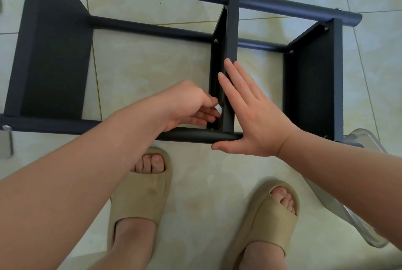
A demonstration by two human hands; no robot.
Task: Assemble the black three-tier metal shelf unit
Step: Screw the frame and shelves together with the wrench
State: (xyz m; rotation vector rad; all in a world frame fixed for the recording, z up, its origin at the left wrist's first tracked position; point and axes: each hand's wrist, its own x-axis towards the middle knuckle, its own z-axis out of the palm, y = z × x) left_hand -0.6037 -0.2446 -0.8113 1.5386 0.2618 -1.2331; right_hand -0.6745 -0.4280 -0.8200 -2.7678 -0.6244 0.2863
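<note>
Because the shelf unit [54,52] lies on its side on the tiled floor [152,63], spanning the view from nine o'clock round to two o'clock, its three panels stand on edge and its poles run level; a bolt head [6,127] shows at the nine o'clock end of the near pole [191,136]; near the centre the left hand [189,106] reaches inside the frame, fingers curled and pinching a small pale item [218,107] close to the foot of the middle panel [231,30], probably a fastener or key for that joint, though it is too small to tell; the right hand [250,113] lies flat and unclenched on the panel's other face, fingers straight toward twelve o'clock, thumb against the near pole, seemingly bracing the panel square so the joint lines up; at three o'clock the right panel [313,85] already sits screwed between the poles; a clear plastic object [361,139] lies beyond it at four o'clock.
</note>
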